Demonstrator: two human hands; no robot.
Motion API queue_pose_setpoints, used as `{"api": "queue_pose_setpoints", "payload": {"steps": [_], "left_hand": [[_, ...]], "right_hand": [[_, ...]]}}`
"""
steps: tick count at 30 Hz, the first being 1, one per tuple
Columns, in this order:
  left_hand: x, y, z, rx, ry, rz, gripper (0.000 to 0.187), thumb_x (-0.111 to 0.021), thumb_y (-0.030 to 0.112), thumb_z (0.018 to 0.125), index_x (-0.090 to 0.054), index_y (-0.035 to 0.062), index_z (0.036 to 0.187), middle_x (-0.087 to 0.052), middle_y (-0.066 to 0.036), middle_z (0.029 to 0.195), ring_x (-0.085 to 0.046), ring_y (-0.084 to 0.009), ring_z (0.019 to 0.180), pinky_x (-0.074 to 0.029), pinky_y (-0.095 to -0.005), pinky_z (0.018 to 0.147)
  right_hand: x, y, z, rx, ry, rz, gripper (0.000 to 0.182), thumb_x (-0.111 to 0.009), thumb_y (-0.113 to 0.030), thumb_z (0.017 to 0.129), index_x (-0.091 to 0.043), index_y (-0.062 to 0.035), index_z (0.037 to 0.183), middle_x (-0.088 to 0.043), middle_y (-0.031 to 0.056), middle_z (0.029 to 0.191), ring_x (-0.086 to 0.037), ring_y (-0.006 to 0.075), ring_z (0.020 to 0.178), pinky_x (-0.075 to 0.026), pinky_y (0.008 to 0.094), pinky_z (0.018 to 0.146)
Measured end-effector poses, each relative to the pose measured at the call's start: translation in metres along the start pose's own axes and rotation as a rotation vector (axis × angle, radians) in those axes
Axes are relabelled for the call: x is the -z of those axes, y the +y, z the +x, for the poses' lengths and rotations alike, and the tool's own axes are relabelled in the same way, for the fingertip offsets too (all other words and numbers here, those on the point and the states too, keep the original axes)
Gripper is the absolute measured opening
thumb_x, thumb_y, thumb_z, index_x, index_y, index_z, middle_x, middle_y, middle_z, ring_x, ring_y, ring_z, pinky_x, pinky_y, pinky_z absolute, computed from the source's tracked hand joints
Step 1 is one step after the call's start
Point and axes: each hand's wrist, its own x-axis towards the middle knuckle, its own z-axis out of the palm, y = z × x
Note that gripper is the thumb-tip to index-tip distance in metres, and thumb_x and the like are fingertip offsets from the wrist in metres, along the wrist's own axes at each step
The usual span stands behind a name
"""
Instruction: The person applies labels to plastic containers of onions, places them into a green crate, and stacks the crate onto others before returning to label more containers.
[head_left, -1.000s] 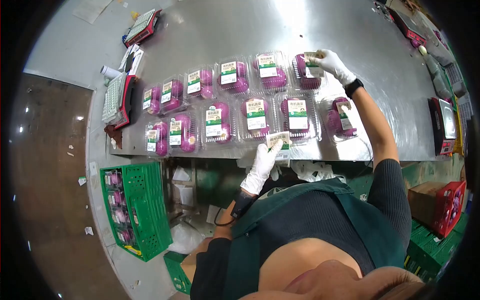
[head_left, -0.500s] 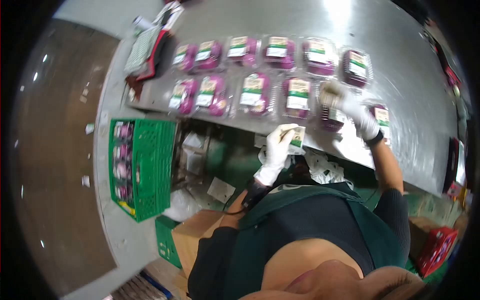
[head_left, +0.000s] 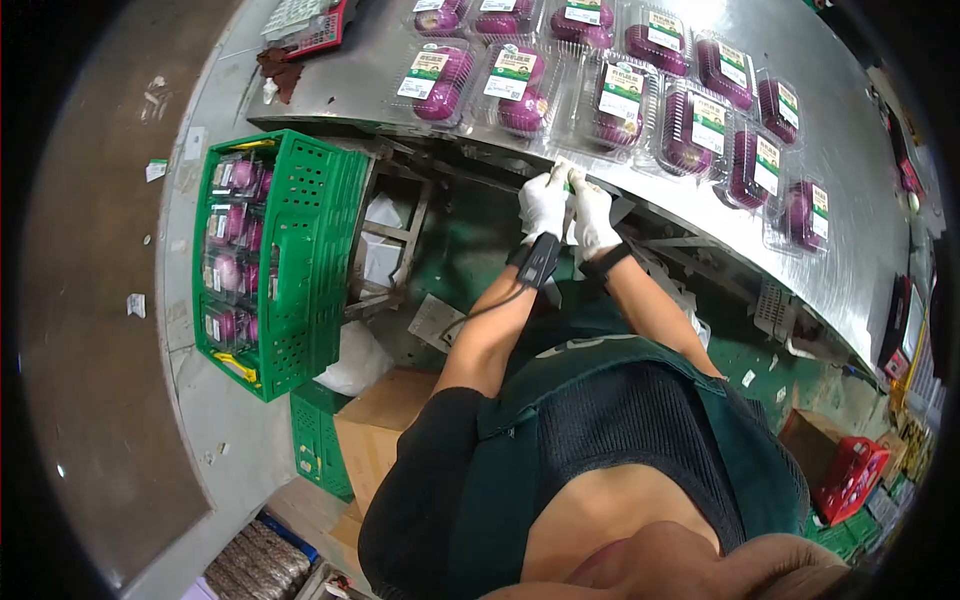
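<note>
My left hand, in a white glove, is closed at the metal table's front edge. Against it, my right hand, gloved the same way, is also closed, with fingertips meeting those of the left. Between them both hands pinch a label, mostly hidden by the fingers; a little green and white shows. Just beyond the hands stand clear plastic boxes with purple vegetables inside. The nearest labelled box and another box bear green and white labels.
Rows of more such boxes cover part of the metal table. To the left, a green crate holds several packed boxes. A red-edged device sits at the table's far left. Below are a cardboard box and a red crate.
My right hand has come back from a box on the table to meet my left hand at the edge. The view has shifted, so the boxes appear higher in it.
</note>
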Motion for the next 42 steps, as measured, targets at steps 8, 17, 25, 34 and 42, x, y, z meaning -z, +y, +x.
{"api": "queue_pose_setpoints", "payload": {"steps": [8, 17, 25, 34, 42], "left_hand": [[0.015, -0.052, 0.05, 0.238, -0.232, 0.247, 0.067, -0.062, 0.061, 0.078, -0.061, -0.001, 0.103, -0.062, -0.015, 0.104, -0.057, -0.0225, 0.1, -0.044, -0.035, 0.085], [0.303, 0.022, 0.138, -0.168, -0.234, -0.26, 0.025, -0.053, 0.018, 0.088, -0.064, 0.006, 0.107, -0.068, -0.005, 0.098, -0.064, -0.0126, 0.081, -0.046, -0.023, 0.068], [0.413, 0.132, 0.395, -0.388, 0.345, -0.177, 0.02, -0.055, 0.015, 0.087, -0.069, 0.0021, 0.093, -0.069, -0.008, 0.088, -0.064, -0.0161, 0.074, -0.049, -0.0278, 0.069], [0.393, 0.134, 0.629, 0.128, 0.47, 0.715, 0.057, -0.066, 0.059, 0.07, -0.069, 0.0132, 0.104, -0.042, -0.017, 0.132, -0.026, -0.0378, 0.129, -0.033, -0.0535, 0.098], [0.402, 0.229, 0.464, -0.631, 0.226, -0.246, 0.008, -0.056, 0.0, 0.088, -0.056, -0.0007, 0.096, -0.065, -0.008, 0.095, -0.06, -0.0138, 0.085, -0.05, -0.0292, 0.078]], "right_hand": [[0.003, -0.014, -0.002, -0.119, -0.236, -0.009, 0.032, -0.056, -0.037, 0.091, -0.063, -0.0065, 0.096, -0.062, 0.006, 0.094, -0.061, 0.0172, 0.078, -0.05, 0.029, 0.061], [0.077, -0.111, -0.035, -0.032, -0.503, -0.818, 0.016, -0.058, -0.019, 0.09, -0.063, -0.0037, 0.093, -0.061, -0.0012, 0.081, -0.054, 0.0083, 0.075, -0.043, 0.023, 0.067], [-0.047, -0.206, -0.021, 0.455, -0.193, -0.576, 0.02, -0.06, -0.026, 0.09, -0.061, -0.0065, 0.088, -0.052, -0.0028, 0.073, -0.045, 0.0068, 0.069, -0.034, 0.0208, 0.065], [-0.166, -0.157, 0.009, 0.409, 0.043, -0.624, 0.017, -0.062, -0.022, 0.09, -0.063, -0.0054, 0.093, -0.058, -0.0043, 0.078, -0.047, 0.005, 0.066, -0.037, 0.0196, 0.061], [-0.297, -0.159, 0.016, 1.119, 0.07, -1.088, 0.04, -0.067, -0.002, 0.078, -0.057, -0.0012, 0.116, -0.061, 0.0129, 0.109, -0.057, 0.0219, 0.104, -0.043, 0.0316, 0.09]]}}
